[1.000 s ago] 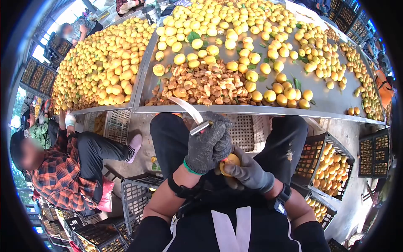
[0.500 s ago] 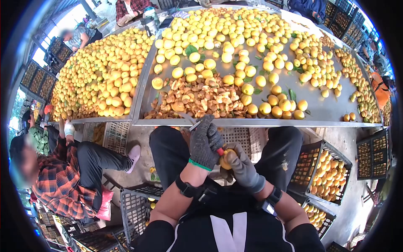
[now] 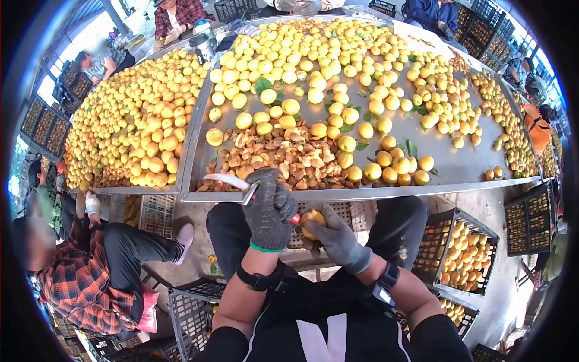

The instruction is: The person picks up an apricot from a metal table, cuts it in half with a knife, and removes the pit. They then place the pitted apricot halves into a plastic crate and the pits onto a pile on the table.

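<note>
On the left, my left hand (image 3: 265, 211) in a dark grey knit glove with a green cuff is closed around a tool with a red handle (image 3: 295, 218) and a curved metal blade (image 3: 226, 180). The blade points left, over the table's front edge. A yellow-orange fruit (image 3: 313, 223) is held in my right hand (image 3: 341, 240), which wears a grey glove and has its fingers bent round the fruit. The red handle end is beside the fruit. Both hands are above my lap, just in front of the metal table (image 3: 362, 194). Brown cut pieces (image 3: 283, 154) lie heaped beyond them.
Whole yellow fruits (image 3: 301, 54) spread over the table, with another pile (image 3: 132, 114) left of a metal divider. Crates of fruit (image 3: 464, 253) stand at the right, a black crate (image 3: 193, 314) at lower left. A person in a checked shirt (image 3: 90, 277) sits at the left.
My left hand has moved left with the tool, and its blade now shows more fully. My right hand and the fruit have shifted slightly left. The whole view has tilted a little.
</note>
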A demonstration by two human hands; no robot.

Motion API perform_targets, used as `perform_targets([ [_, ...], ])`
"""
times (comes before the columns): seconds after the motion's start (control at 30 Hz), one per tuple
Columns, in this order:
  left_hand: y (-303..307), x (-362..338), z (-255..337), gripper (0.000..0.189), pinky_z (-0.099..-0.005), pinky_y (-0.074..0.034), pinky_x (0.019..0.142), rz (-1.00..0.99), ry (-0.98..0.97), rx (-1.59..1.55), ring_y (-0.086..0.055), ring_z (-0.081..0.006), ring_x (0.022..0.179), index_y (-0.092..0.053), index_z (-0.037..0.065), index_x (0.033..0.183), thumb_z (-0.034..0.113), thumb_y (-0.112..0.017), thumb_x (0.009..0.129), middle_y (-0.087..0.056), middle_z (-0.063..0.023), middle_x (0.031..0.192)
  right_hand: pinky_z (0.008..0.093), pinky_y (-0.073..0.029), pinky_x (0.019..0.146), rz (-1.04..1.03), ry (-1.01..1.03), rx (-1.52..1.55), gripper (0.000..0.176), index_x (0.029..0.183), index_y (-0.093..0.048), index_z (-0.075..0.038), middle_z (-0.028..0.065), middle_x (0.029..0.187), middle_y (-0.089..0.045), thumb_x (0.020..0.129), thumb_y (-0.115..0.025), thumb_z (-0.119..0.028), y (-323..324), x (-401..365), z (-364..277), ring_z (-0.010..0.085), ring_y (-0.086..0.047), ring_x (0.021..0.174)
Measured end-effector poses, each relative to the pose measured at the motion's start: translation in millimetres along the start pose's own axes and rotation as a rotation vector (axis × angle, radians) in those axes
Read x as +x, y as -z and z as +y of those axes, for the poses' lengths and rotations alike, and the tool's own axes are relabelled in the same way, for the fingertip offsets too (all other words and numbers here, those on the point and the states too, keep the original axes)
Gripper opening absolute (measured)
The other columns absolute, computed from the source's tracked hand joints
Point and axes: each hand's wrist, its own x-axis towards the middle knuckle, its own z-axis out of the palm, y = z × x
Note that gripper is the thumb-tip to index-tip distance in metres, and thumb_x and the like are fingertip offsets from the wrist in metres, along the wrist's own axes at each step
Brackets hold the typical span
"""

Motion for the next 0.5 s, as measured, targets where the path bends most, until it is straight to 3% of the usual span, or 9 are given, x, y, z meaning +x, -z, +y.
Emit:
perform_targets([
  [0.07, 0.3, 1.5, 15.0, 0.012, -0.0224, -0.029, 0.035, -0.074, -0.034, -0.095, -0.035, -0.0074, 0.04, -0.058, 0.009, 0.102, 0.016, -0.055, 0.093, -0.043, 0.0018, 0.057, 0.0196, -0.044, 0.052, 0.025, -0.007, 0.02, 0.032, 0.112, -0.047, -0.004, 0.0014, 0.086, -0.054, 0.095, -0.053, -0.03, -2.4, 15.4, -2.6, 0.0067, -0.053, 0.067],
  [0.13, 7.4, 1.6, 23.7, 0.013, -0.0227, -0.03, 0.035, -0.095, -0.057, -0.097, -0.035, -0.0078, 0.04, -0.057, 0.009, 0.103, 0.017, -0.055, 0.093, -0.043, 0.0018, 0.057, 0.0205, -0.045, 0.053, 0.199, 0.21, -0.05, 0.033, 0.107, -0.049, -0.006, 0.0039, 0.083, -0.056, 0.095, -0.051, -0.036, 3.7, 37.9, 1.6, 0.0094, -0.054, 0.068],
  [0.17, 10.1, 2.2, 25.4, 0.014, -0.0227, -0.029, 0.035, -0.089, -0.065, -0.109, -0.035, -0.0077, 0.04, -0.057, 0.009, 0.103, 0.017, -0.056, 0.093, -0.043, 0.002, 0.057, 0.0203, -0.047, 0.059, 0.125, 0.16, -0.043, 0.038, 0.103, -0.052, -0.007, 0.0046, 0.088, -0.057, 0.094, -0.047, -0.043, 14.9, 47.2, -10.3, 0.0092, -0.054, 0.069],
  [0.2, 14.0, 2.7, 26.8, 0.015, -0.0226, -0.029, 0.035, -0.084, -0.072, -0.121, -0.035, -0.0077, 0.04, -0.056, 0.008, 0.103, 0.018, -0.057, 0.092, -0.043, 0.0022, 0.057, 0.0202, -0.047, 0.063, 0.155, -0.036, 0.03, 0.041, 0.104, -0.054, -0.007, 0.004, 0.087, -0.058, 0.095, -0.043, -0.045, 21.5, 56.3, -20.6, 0.0092, -0.054, 0.073],
  [0.27, 29.3, 6.7, 22.2, 0.016, -0.0226, -0.029, 0.035, -0.072, -0.061, -0.096, -0.036, -0.0074, 0.04, -0.056, 0.009, 0.103, 0.019, -0.058, 0.091, -0.043, 0.0024, 0.057, 0.0212, -0.039, 0.045, 0.237, -0.058, 0.168, 0.047, 0.096, -0.051, -0.005, 0.0035, 0.073, -0.057, 0.093, -0.043, -0.051, 30.2, 86.4, -20.1, 0.0082, -0.051, 0.054],
  [0.3, 35.1, 8.7, 19.9, 0.016, -0.0226, -0.028, 0.035, -0.027, -0.049, -0.087, -0.035, -0.0071, 0.039, -0.057, 0.009, 0.103, 0.019, -0.058, 0.091, -0.043, 0.0026, 0.056, 0.0212, -0.039, 0.045, 0.247, -0.054, 0.167, 0.047, 0.096, -0.051, -0.005, 0.0035, 0.073, -0.057, 0.093, -0.043, -0.051, 36.9, 95.5, -12.0, 0.0082, -0.051, 0.054],
  [0.4, 50.3, 8.6, 19.9, 0.015, -0.0231, -0.027, 0.034, 0.001, 0.017, -0.11, -0.034, -0.0069, 0.038, -0.057, 0.01, 0.103, 0.021, -0.057, 0.092, -0.043, 0.0027, 0.056, 0.022, -0.038, 0.044, 0.063, 0.03, 0.136, 0.041, 0.098, -0.053, -0.006, 0.0028, 0.076, -0.058, 0.094, -0.045, -0.046, 47.7, 100.6, 5.3, 0.0083, -0.051, 0.055],
  [0.47, 59.7, 6.4, 20.2, 0.015, -0.0235, -0.027, 0.034, -0.016, 0.053, -0.128, -0.034, -0.008, 0.037, -0.058, 0.011, 0.101, 0.023, -0.055, 0.093, -0.043, 0.0024, 0.055, 0.0224, -0.041, 0.048, -0.254, -0.202, 0.209, 0.032, 0.101, -0.055, -0.008, 0.0018, 0.082, -0.059, 0.095, -0.046, -0.038, 38.8, 79.7, 16.3, 0.0092, -0.054, 0.062],
  [0.5, 60.2, 3.9, 21.6, 0.015, -0.0238, -0.028, 0.033, -0.014, 0.074, -0.114, -0.034, -0.0087, 0.037, -0.058, 0.011, 0.099, 0.025, -0.054, 0.094, -0.044, 0.0019, 0.056, 0.0241, -0.045, 0.055, -0.211, -0.347, 0.172, 0.028, 0.105, -0.056, -0.008, 0.0029, 0.089, -0.059, 0.095, -0.049, -0.033, 35.9, 66.9, 23.6, 0.0108, -0.056, 0.072],
])
